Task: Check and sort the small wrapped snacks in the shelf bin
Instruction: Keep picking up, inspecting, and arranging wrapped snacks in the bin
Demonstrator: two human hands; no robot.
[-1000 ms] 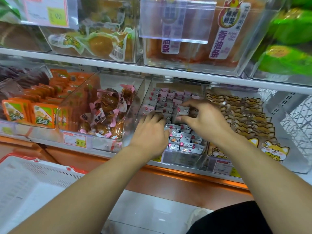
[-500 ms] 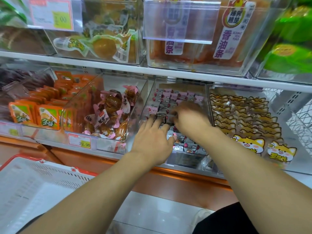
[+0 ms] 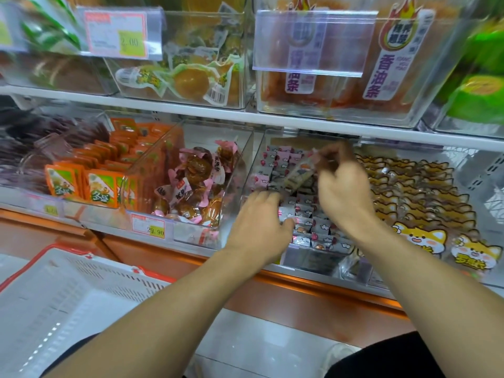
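Over shelf bin, right hand grip pinching snack packet, left hand grip relaxed

Grey-and-pink cloud-printed snacks; orange packets; white basket.

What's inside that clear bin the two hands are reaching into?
The clear bin holds small grey and pink wrapped snacks in rows. The right hand lifts one snack; the left hand rests on others. Snacks beneath both hands are hidden.

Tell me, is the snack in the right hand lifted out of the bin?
Yes, lifted out: the right hand pinches one snack above the rows in the bin.
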